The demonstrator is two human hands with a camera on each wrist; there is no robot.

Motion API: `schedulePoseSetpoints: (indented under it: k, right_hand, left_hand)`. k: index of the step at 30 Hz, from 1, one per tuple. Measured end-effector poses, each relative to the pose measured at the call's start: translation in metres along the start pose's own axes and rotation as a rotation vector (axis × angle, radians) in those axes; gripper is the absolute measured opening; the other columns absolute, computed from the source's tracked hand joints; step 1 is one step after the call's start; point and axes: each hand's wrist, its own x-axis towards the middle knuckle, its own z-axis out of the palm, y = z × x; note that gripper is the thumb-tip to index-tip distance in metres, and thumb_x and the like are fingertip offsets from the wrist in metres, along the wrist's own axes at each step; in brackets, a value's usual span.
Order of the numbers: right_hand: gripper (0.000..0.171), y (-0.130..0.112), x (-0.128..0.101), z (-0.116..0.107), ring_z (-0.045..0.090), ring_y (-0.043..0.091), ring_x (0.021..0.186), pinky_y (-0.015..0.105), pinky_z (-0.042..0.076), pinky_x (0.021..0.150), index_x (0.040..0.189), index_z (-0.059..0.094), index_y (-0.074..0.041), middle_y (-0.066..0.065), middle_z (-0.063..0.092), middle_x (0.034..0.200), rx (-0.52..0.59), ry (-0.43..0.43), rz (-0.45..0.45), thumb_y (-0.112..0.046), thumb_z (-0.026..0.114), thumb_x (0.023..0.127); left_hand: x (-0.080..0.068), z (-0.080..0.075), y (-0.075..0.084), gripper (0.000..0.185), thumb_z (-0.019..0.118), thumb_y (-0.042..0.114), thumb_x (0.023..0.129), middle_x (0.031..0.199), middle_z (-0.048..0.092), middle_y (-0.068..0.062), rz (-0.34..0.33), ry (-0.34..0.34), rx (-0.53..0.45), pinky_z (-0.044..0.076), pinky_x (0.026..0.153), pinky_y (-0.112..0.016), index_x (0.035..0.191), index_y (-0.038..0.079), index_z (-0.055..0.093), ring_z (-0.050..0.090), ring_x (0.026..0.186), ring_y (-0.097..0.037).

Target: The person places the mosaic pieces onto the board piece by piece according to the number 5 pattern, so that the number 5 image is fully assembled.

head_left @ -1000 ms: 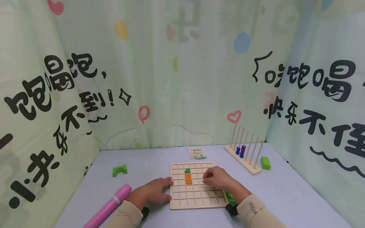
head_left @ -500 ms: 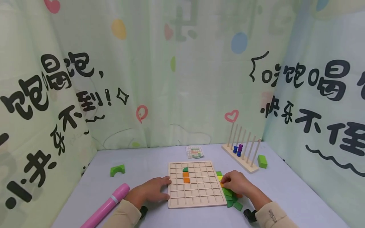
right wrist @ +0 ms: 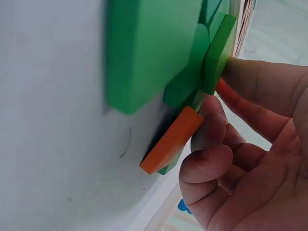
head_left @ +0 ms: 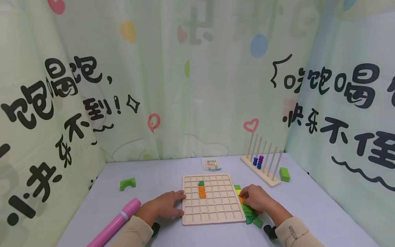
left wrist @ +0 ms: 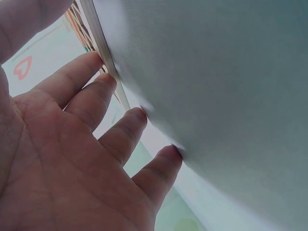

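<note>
A wooden grid board (head_left: 216, 209) lies at the table's centre. One green tile (head_left: 201, 183) and two orange tiles (head_left: 202, 191) sit in a column in its cells. My left hand (head_left: 168, 204) rests flat on the table with straight fingers (left wrist: 86, 101) touching the board's left edge (left wrist: 103, 53). My right hand (head_left: 254, 198) is over a pile of loose green tiles (head_left: 251, 215) just right of the board. In the right wrist view its curled fingers (right wrist: 211, 144) and thumb pinch an orange tile (right wrist: 173, 139) among green tiles (right wrist: 149, 48).
A pink tube (head_left: 115, 222) lies at front left and a green arch block (head_left: 128, 184) behind it. A pattern card (head_left: 211, 164) sits behind the board. A peg rack with blue and purple beads (head_left: 262, 166) and a green block (head_left: 284, 174) stand at right. Curtains enclose the table.
My right hand left the board's surface and went right to the tile pile, where it has stayed for the last half second. The left hand has not moved.
</note>
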Motion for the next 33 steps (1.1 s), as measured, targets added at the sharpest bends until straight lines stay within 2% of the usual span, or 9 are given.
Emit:
schedulePoseSetpoints:
  k: [8,14,22,28,33]
  right_hand:
    - [0.018,-0.002,0.000,0.001,0.053,0.019,0.080,0.032,0.048,0.071,0.089,0.063,-0.010,0.003,0.057,0.082,0.050,0.022,0.006,0.000,0.077,0.086]
    - [0.015,0.003,-0.002,-0.001,0.054,0.019,0.082,0.031,0.049,0.072,0.092,0.064,-0.010,0.003,0.058,0.086,0.143,-0.008,0.028,-0.004,0.077,0.089]
    - [0.014,0.008,0.000,-0.007,0.055,0.021,0.085,0.031,0.050,0.072,0.100,0.064,-0.007,0.006,0.060,0.092,0.266,-0.002,0.059,-0.006,0.073,0.090]
    - [0.012,0.000,0.004,-0.006,0.054,0.021,0.086,0.030,0.050,0.073,0.100,0.064,-0.005,0.007,0.059,0.091,0.326,-0.014,0.047,-0.003,0.071,0.091]
    - [0.013,-0.013,0.007,0.000,0.053,0.021,0.082,0.030,0.048,0.069,0.098,0.064,-0.004,0.007,0.058,0.089,0.379,-0.039,0.003,-0.001,0.072,0.089]
  left_hand:
    - [-0.002,-0.002,0.002,0.064,0.074,0.035,0.090,0.164,0.044,-0.002,-0.006,0.005,-0.004,0.033,0.122,-0.057,0.148,0.014,0.057,0.039,0.151,-0.036]
    - [-0.001,0.001,0.000,0.064,0.075,0.036,0.090,0.164,0.044,-0.001,-0.023,-0.001,-0.013,0.034,0.122,-0.057,0.148,0.016,0.058,0.040,0.151,-0.035]
    - [0.000,0.001,-0.001,0.064,0.075,0.038,0.090,0.164,0.044,0.000,-0.020,0.007,0.011,0.034,0.122,-0.056,0.148,0.017,0.057,0.040,0.151,-0.034]
    - [0.000,0.000,0.001,0.064,0.075,0.037,0.090,0.164,0.045,0.001,-0.029,0.005,0.001,0.034,0.122,-0.056,0.148,0.017,0.058,0.040,0.151,-0.034]
    - [0.000,0.000,0.003,0.064,0.076,0.037,0.089,0.164,0.044,0.002,-0.045,0.005,-0.001,0.035,0.122,-0.056,0.148,0.019,0.058,0.041,0.151,-0.033]
